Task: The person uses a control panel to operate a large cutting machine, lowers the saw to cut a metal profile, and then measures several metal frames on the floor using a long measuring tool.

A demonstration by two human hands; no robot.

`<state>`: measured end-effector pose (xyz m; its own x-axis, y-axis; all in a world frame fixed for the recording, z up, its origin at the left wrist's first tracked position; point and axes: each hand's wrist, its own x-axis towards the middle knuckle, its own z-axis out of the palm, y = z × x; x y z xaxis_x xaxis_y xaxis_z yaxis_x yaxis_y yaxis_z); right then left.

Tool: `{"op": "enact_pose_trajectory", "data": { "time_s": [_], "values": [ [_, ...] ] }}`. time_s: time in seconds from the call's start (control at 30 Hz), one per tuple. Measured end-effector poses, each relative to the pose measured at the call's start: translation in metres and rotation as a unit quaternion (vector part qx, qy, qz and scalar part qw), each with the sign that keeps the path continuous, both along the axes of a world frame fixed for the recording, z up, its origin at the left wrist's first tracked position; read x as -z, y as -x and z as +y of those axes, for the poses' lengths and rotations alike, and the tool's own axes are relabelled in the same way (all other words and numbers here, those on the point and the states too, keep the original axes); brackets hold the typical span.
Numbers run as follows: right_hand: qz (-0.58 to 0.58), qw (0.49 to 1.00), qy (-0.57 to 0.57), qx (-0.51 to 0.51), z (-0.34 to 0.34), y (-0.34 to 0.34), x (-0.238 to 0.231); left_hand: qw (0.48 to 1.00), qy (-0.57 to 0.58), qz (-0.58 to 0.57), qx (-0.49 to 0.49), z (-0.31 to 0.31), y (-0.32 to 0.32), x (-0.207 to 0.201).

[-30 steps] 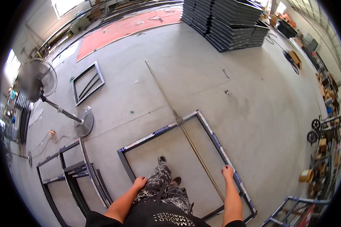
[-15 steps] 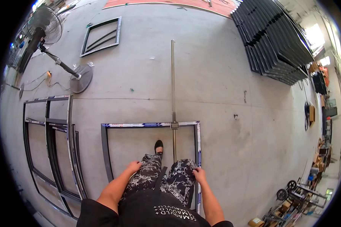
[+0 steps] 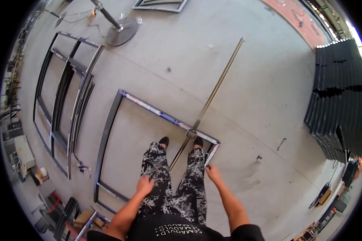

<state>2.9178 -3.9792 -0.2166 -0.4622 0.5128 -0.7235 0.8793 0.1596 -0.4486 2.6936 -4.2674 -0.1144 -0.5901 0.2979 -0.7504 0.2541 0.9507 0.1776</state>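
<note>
I stand on a concrete floor inside a dark rectangular metal frame (image 3: 108,132) that lies flat. A long thin metal bar (image 3: 217,88) crosses the frame's far rail and runs down between my feet. My left hand (image 3: 145,185) hangs over my left thigh with loosely bent fingers and nothing in it. At my right side, my right hand (image 3: 213,173) also holds nothing. Its fingertips line up in the picture with the frame's right rail (image 3: 213,152) below.
Several more dark frames (image 3: 68,92) lie stacked to the left. A round fan base (image 3: 122,32) with its pole stands at the top. A tall stack of dark panels (image 3: 338,100) fills the right. Boxes and clutter (image 3: 24,154) sit at the lower left.
The view has swung: the frame and bar now lie slanted and the panel stack sits at the right. Both hands have stayed low beside my legs.
</note>
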Motion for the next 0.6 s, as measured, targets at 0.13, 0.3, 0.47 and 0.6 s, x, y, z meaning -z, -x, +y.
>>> {"op": "enact_pose_trajectory", "data": {
  "time_s": [0.13, 0.3, 0.47, 0.6],
  "values": [
    [-0.004, 0.991, 0.013, -0.135, 0.030, 0.015, 0.033, 0.998, -0.012, 0.050, -0.041, 0.050, -0.047, -0.034],
    [-0.009, 0.979, -0.014, -0.205, 0.055, 0.020, 0.099, 0.999, 0.001, 0.052, 0.004, 0.086, -0.085, -0.025],
    [-0.067, 0.926, -0.022, -0.371, 0.068, 0.079, 0.147, 0.992, 0.069, -0.020, -0.108, 0.058, -0.127, -0.002],
    [-0.105, 0.850, -0.101, -0.506, 0.073, 0.130, 0.206, 0.983, 0.109, -0.054, -0.134, 0.025, -0.169, 0.023]
  ]
}}
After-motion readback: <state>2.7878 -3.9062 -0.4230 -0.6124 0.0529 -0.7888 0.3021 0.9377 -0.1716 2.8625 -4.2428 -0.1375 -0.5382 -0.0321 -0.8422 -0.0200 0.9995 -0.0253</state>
